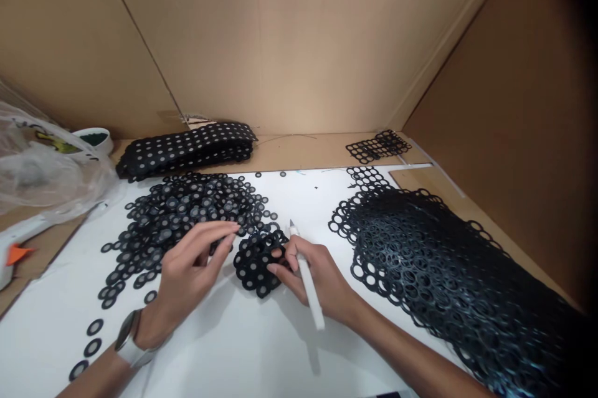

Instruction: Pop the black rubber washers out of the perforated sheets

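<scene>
My left hand is pinched at the thumb and index finger, with a small black ring at the fingertips. Beneath and behind that hand spreads a loose pile of black rings with grey centres. A white pen lies across my right hand, its dark tip pointing away from me. The thumb and fingers of this same hand also grip the edge of a curled black perforated strip, whose round holes are partly filled with grey. Some of the strip is hidden behind the fingers.
A large stack of black ring-hole sheets covers the right side. Behind the pile lies a folded dotted black strip. At left are a clear plastic bag, a white bowl and a white tool with an orange trigger. Cardboard walls surround the table.
</scene>
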### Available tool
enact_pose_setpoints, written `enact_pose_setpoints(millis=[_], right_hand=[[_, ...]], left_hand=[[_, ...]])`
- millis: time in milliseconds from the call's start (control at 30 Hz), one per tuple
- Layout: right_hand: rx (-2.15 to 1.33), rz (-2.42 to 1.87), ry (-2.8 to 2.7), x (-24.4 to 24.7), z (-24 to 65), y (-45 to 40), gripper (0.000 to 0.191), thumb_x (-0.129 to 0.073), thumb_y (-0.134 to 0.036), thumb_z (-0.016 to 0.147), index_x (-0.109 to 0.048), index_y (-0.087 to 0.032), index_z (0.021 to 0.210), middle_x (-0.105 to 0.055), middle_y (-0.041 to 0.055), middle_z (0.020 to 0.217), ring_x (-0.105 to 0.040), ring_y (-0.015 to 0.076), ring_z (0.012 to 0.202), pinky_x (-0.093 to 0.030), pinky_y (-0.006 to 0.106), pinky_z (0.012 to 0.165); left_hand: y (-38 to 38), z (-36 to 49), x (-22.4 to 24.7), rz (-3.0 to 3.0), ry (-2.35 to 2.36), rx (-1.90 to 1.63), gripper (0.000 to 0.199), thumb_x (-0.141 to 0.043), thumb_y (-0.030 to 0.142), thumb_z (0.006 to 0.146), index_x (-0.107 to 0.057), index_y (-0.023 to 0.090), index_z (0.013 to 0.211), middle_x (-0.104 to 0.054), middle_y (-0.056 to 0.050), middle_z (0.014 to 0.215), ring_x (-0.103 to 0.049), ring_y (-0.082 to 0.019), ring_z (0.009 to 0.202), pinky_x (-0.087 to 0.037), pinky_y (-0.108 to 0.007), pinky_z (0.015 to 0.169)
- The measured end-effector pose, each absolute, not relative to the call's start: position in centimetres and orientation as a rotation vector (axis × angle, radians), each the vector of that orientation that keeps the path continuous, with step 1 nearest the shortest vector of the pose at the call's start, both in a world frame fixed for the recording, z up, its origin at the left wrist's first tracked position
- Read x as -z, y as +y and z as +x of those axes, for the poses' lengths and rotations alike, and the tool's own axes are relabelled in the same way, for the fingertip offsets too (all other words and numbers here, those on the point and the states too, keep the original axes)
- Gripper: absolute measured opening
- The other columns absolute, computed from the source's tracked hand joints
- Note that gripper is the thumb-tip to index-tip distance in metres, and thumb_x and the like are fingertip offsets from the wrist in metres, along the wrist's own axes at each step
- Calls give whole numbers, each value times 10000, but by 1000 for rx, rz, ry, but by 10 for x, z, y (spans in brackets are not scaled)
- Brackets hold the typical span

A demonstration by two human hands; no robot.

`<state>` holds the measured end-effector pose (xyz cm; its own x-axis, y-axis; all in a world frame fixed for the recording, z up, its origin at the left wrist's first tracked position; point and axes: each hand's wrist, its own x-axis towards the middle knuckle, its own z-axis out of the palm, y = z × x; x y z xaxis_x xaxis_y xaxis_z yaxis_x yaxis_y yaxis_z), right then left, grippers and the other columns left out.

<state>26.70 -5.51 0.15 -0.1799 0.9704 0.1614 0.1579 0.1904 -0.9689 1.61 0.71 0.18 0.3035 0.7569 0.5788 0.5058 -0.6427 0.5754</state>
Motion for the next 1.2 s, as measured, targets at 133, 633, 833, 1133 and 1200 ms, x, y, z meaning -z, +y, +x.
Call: enact_pose_setpoints(millis=[133, 633, 833, 1133, 1200], right_hand=[[-1012, -1123, -1534, -1, 265, -56, 346, -684, -286, 1013, -405, -247, 812, -712, 30, 892, -751, 211, 974, -543, 274, 764], [-1025, -1066, -1549, 0, 260, -61, 289, -701, -277, 1016, -478, -235, 838, -669, 14, 873, -633, 152, 745, -502, 253, 674], [-913, -931, -1778, 3, 261, -63, 307, -603, -163, 1042, -439, -237, 794, -622, 15, 819, -588, 162, 728, -478, 287, 684], [-817, -984, -1770, 3, 267, -59, 256, -612, -113, 1024, -462, -239, 859, -595, -13, 853, -596, 149, 772, -467, 261, 720], [-851, -1057, -1745, 0, 270, -56, 223, -657, -161, 1014, -488, -240, 893, -643, -4, 907, -631, 163, 836, -481, 270, 769]], left_hand=[[-2, 20, 4, 2374, 956, -1160, 354, -710, 140, 1024, -738, 299, 1339, -775, -46, 1303, -612, -83, 645, -468, -238, 535], [-13, 27, 11, 2485, 861, -983, 359, -687, 194, 1051, -682, 265, 1403, -782, -70, 1329, -798, -180, 1068, -639, -223, 801], [-16, 33, 5, 2189, 952, -916, 234, -532, 238, 1126, -765, 245, 1146, -809, -40, 1174, -777, -170, 1066, -606, -249, 920], [23, 14, 8, 1721, 1389, -1108, 383, -513, 486, 1124, -792, 225, 1090, -825, -48, 1073, -759, -245, 1059, -610, -321, 875], [33, 5, 10, 1738, 1434, -1107, 374, -551, 505, 1107, -803, 229, 1109, -821, -46, 1145, -744, -251, 1130, -582, -332, 974]])
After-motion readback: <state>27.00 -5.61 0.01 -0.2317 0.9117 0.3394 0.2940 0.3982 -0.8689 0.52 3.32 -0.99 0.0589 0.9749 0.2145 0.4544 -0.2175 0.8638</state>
